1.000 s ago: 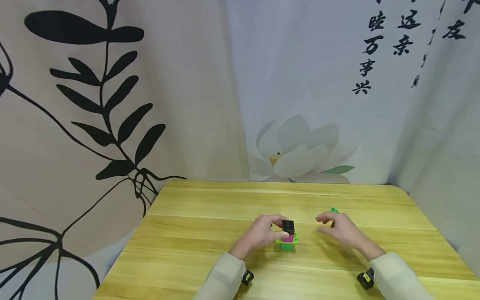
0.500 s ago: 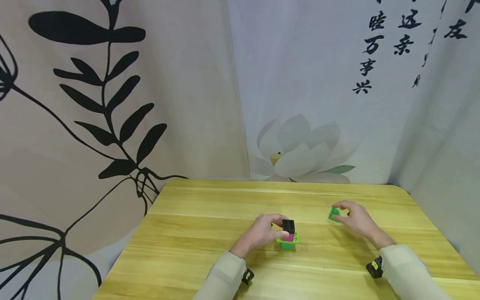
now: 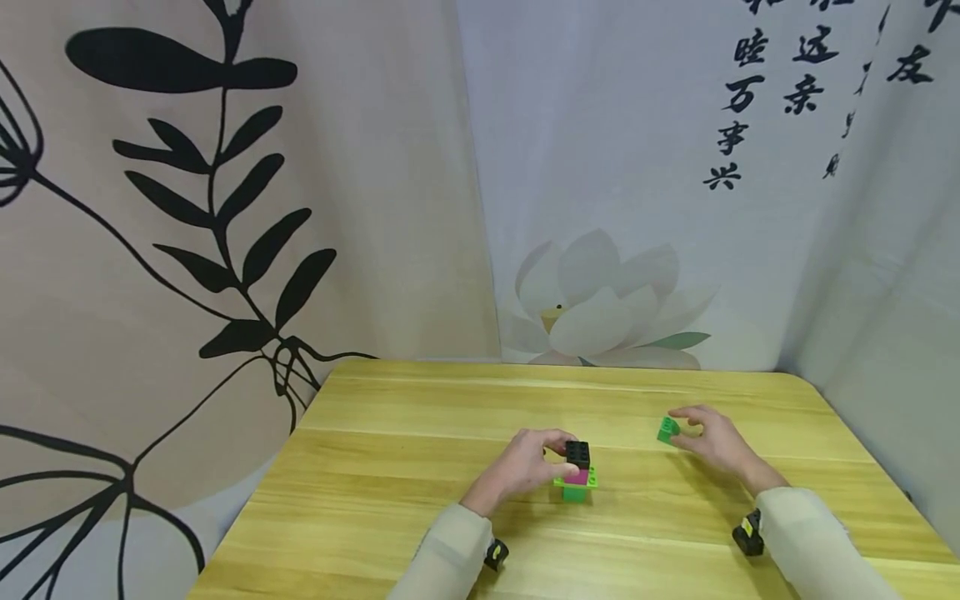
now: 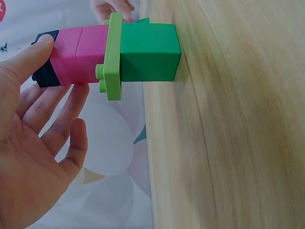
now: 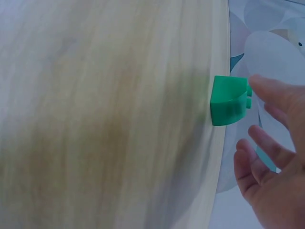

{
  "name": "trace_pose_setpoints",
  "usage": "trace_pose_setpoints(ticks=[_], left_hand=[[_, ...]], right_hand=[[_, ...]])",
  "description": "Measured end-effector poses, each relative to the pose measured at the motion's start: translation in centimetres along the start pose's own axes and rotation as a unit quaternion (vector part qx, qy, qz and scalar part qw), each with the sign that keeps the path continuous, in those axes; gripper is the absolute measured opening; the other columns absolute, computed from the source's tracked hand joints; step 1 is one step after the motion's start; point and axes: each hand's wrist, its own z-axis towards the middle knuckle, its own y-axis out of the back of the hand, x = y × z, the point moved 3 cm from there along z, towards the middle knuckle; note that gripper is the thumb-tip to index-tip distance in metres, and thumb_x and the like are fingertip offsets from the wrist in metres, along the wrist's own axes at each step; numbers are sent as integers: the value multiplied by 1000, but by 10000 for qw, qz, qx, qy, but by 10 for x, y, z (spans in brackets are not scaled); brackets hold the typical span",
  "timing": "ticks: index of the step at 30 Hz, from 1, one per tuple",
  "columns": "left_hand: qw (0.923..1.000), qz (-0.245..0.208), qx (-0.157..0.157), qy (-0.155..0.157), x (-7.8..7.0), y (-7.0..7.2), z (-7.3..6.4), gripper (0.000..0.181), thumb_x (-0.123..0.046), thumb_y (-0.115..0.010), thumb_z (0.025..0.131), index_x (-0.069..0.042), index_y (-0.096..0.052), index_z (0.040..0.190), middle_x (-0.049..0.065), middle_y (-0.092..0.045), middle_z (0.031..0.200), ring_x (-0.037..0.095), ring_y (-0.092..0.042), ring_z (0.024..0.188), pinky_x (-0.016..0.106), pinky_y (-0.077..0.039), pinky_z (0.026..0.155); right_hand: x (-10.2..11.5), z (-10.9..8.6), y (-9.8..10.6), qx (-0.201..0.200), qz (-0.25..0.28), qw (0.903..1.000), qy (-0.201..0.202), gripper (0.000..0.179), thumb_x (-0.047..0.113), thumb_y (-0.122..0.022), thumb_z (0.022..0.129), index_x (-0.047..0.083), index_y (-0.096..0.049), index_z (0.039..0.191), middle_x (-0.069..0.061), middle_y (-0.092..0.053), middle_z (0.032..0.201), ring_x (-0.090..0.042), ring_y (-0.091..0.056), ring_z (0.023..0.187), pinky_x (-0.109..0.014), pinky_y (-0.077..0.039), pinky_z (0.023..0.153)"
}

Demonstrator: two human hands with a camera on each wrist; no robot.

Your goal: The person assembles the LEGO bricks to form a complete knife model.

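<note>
A toy brick stack (image 3: 576, 475) stands on the table: black on top, then pink, a lime plate and a green brick at the bottom. In the left wrist view, my left hand (image 4: 43, 129) pinches the black brick (image 4: 46, 71), thumb on the near face and fingers behind. To the right, a small green brick (image 3: 667, 429) with one curved side rests on the table. My right hand (image 3: 716, 437) is beside it with loosely bent fingers. In the right wrist view the thumb (image 5: 271, 88) is close to the studs of that brick; whether they touch I cannot tell.
The wooden table (image 3: 390, 467) reaches back to a printed curtain (image 3: 405, 208). At the right a pale curtain (image 3: 885, 292) hangs along the table's side. Each wrist carries a small black camera (image 3: 747, 533).
My right hand has moved right and away from me, uncovering the small green brick, then drawn slightly back from it. My left hand stays on the stack.
</note>
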Motion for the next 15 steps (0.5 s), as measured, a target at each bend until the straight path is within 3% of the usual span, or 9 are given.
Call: trace_pose_setpoints(ticks=[7, 15], left_hand=[[9999, 40, -6, 92, 0, 0, -1, 35, -38, -72, 83, -31, -64, 117, -12, -64, 100, 18, -58, 95, 28, -44, 73], [10000, 67, -13, -9, -2, 0, 0, 35, -38, -72, 83, -30, -64, 116, -13, -64, 99, 16, -59, 100, 31, -46, 77]], right_hand=[[-4, 2, -5, 181, 111, 9997, -94, 45, 14, -68, 87, -3, -55, 126, -28, -50, 127, -45, -51, 107, -55, -47, 80], [-10, 5, -10, 151, 135, 9997, -96, 44, 15, -68, 88, -4, -56, 126, -26, -54, 123, -41, -55, 101, -46, -51, 75]])
